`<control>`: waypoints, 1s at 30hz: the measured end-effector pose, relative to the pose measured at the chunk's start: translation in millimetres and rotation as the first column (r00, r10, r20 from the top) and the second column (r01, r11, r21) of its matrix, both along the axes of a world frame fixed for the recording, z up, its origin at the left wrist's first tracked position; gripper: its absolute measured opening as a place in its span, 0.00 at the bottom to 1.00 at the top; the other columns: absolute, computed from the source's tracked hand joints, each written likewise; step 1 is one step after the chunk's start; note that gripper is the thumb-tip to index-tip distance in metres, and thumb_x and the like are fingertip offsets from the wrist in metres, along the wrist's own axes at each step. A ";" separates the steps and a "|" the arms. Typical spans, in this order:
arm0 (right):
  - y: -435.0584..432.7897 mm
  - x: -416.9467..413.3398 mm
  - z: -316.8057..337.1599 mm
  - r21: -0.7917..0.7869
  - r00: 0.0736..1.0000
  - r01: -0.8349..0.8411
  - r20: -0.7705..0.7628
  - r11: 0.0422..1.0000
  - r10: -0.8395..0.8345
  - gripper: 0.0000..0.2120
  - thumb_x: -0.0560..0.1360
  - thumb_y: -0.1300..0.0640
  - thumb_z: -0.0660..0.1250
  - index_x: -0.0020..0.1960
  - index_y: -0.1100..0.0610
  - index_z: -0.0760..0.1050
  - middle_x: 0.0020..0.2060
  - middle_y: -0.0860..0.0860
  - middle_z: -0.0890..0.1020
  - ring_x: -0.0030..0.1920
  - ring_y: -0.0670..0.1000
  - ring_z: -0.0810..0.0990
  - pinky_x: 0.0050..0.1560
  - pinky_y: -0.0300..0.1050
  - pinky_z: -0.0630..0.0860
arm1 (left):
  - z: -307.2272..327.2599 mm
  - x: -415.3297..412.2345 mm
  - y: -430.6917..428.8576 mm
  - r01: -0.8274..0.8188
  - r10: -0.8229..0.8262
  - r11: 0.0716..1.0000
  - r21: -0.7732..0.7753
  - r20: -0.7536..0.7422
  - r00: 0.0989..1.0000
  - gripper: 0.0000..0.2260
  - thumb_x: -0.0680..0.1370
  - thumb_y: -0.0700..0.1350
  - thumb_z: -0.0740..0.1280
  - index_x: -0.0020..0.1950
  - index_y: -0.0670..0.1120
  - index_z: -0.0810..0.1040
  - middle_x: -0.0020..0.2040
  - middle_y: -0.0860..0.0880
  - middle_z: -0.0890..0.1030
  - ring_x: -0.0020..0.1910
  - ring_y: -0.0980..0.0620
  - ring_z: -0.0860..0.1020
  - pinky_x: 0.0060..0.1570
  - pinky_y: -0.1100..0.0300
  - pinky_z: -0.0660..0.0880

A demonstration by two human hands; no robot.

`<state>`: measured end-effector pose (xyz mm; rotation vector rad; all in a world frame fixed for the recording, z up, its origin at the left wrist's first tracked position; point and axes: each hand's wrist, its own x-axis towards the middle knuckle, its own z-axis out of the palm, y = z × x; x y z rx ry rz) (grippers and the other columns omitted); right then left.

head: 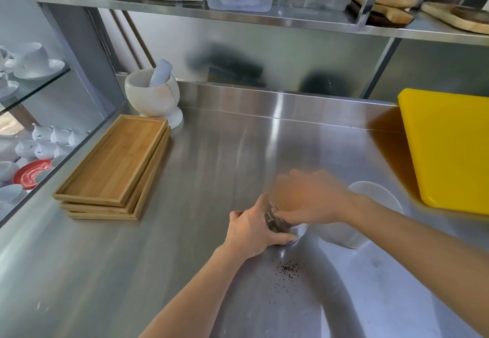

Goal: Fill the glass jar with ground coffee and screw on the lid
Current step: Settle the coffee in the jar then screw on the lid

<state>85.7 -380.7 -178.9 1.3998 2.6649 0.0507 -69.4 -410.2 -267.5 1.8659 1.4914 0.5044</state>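
Observation:
A glass jar [281,227] with dark ground coffee inside stands on the steel counter [211,168]. My left hand [254,229] is wrapped around its left side. Over the jar's top lies my right hand [309,200], blurred by motion, with its fingers curled down on the mouth. The lid is hidden under that hand, so I cannot tell whether it is there. A little spilled coffee [289,268] lies on the counter just in front of the jar.
A white bowl [375,194] sits right behind my right wrist. A yellow cutting board [449,149] leans at the right. Stacked wooden trays [116,168] and a white mortar with pestle [154,96] stand at the left. A steel shelf [264,19] hangs overhead.

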 end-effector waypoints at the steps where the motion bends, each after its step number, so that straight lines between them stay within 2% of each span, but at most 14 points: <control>1: 3.8 3.2 2.1 -0.008 0.998 -0.057 0.018 0.998 0.057 0.35 0.64 0.28 0.49 0.61 0.50 0.66 0.43 0.48 0.72 0.34 0.52 0.72 0.34 0.43 0.66 | -0.3 -0.6 1.3 0.007 -0.007 1.000 0.002 -0.004 1.000 0.29 0.59 0.67 0.70 0.50 0.54 0.63 0.44 0.59 0.80 0.48 0.54 0.78 0.59 0.54 0.64; 4: 11.7 9.4 8.6 -0.051 0.983 -0.178 0.029 0.983 0.179 0.32 0.65 0.29 0.57 0.62 0.47 0.65 0.45 0.46 0.71 0.34 0.50 0.72 0.32 0.42 0.69 | 0.3 -0.8 3.1 0.005 -0.005 1.000 0.014 -0.013 1.000 0.30 0.61 0.66 0.71 0.53 0.53 0.64 0.48 0.58 0.81 0.50 0.54 0.78 0.60 0.53 0.64; 8: 14.3 8.5 9.1 -0.110 0.987 -0.158 -0.009 0.981 0.158 0.29 0.68 0.32 0.63 0.62 0.46 0.65 0.45 0.45 0.70 0.36 0.49 0.71 0.35 0.40 0.67 | -1.3 -0.8 4.1 0.012 -0.011 1.000 0.016 -0.025 1.000 0.30 0.61 0.66 0.71 0.52 0.53 0.64 0.47 0.58 0.81 0.49 0.53 0.78 0.59 0.54 0.63; 11: 14.5 6.8 3.2 -0.074 0.988 -0.153 -0.013 0.985 0.153 0.30 0.66 0.30 0.57 0.61 0.47 0.66 0.42 0.44 0.68 0.35 0.49 0.69 0.31 0.36 0.62 | -2.0 -0.8 3.7 0.017 -0.016 1.000 0.023 -0.031 0.999 0.30 0.62 0.66 0.71 0.54 0.53 0.64 0.49 0.58 0.81 0.50 0.54 0.79 0.59 0.54 0.62; 13: 12.4 6.7 -1.9 -0.033 0.992 -0.123 -0.013 0.992 0.123 0.34 0.63 0.27 0.49 0.61 0.47 0.66 0.41 0.45 0.69 0.35 0.51 0.71 0.31 0.39 0.63 | -2.1 -0.5 4.1 0.017 -0.016 1.000 0.024 -0.040 0.999 0.30 0.62 0.66 0.71 0.55 0.53 0.64 0.49 0.58 0.81 0.50 0.53 0.79 0.59 0.54 0.63; 15: 8.0 6.3 -7.6 0.009 0.997 -0.068 -0.044 0.998 0.068 0.38 0.61 0.28 0.46 0.62 0.49 0.66 0.41 0.46 0.69 0.34 0.52 0.71 0.31 0.41 0.62 | -2.0 -0.5 4.5 0.013 -0.011 0.999 0.031 -0.043 0.999 0.30 0.62 0.66 0.71 0.55 0.52 0.64 0.48 0.57 0.81 0.49 0.53 0.79 0.59 0.53 0.64; 18: -0.1 4.4 -14.9 0.073 0.994 0.011 -0.114 0.997 -0.003 0.39 0.62 0.28 0.45 0.62 0.51 0.68 0.41 0.48 0.72 0.33 0.52 0.68 0.32 0.40 0.62 | -1.7 -0.7 3.7 0.010 -0.009 0.999 0.034 -0.030 0.999 0.29 0.62 0.66 0.71 0.53 0.53 0.64 0.47 0.59 0.81 0.48 0.54 0.79 0.60 0.53 0.63; 21: -4.8 2.9 -21.5 0.137 0.984 0.029 -0.176 0.990 -0.005 0.35 0.64 0.30 0.49 0.58 0.53 0.71 0.39 0.50 0.76 0.30 0.52 0.69 0.27 0.38 0.59 | 0.6 -0.9 3.9 0.017 -0.016 1.000 0.024 -0.035 0.999 0.28 0.62 0.65 0.72 0.51 0.54 0.63 0.42 0.60 0.79 0.44 0.54 0.77 0.60 0.54 0.62; 23: -6.6 3.7 -23.8 0.158 0.979 0.030 -0.205 0.987 0.003 0.32 0.65 0.31 0.51 0.55 0.54 0.73 0.36 0.50 0.76 0.28 0.52 0.70 0.25 0.37 0.60 | 0.9 -0.7 4.5 0.025 -0.024 1.000 0.019 -0.031 0.999 0.28 0.62 0.65 0.73 0.52 0.54 0.64 0.42 0.60 0.78 0.43 0.55 0.75 0.60 0.55 0.59; 27: -1.1 7.7 -24.4 0.165 0.964 -0.074 -0.239 0.984 0.113 0.31 0.66 0.32 0.56 0.52 0.57 0.75 0.33 0.51 0.77 0.23 0.54 0.71 0.22 0.39 0.64 | -1.3 0.3 4.7 0.009 -0.009 1.000 0.019 0.016 1.000 0.30 0.60 0.64 0.74 0.54 0.52 0.66 0.47 0.57 0.81 0.45 0.56 0.74 0.60 0.55 0.59; 30: 7.7 12.1 -19.3 0.162 0.947 -0.213 -0.207 0.964 0.244 0.30 0.67 0.33 0.57 0.53 0.57 0.73 0.34 0.52 0.77 0.24 0.53 0.71 0.22 0.39 0.64 | -2.0 0.8 5.8 0.017 -0.017 1.000 0.009 0.011 1.000 0.30 0.61 0.63 0.74 0.53 0.51 0.67 0.45 0.56 0.81 0.41 0.64 0.70 0.59 0.56 0.58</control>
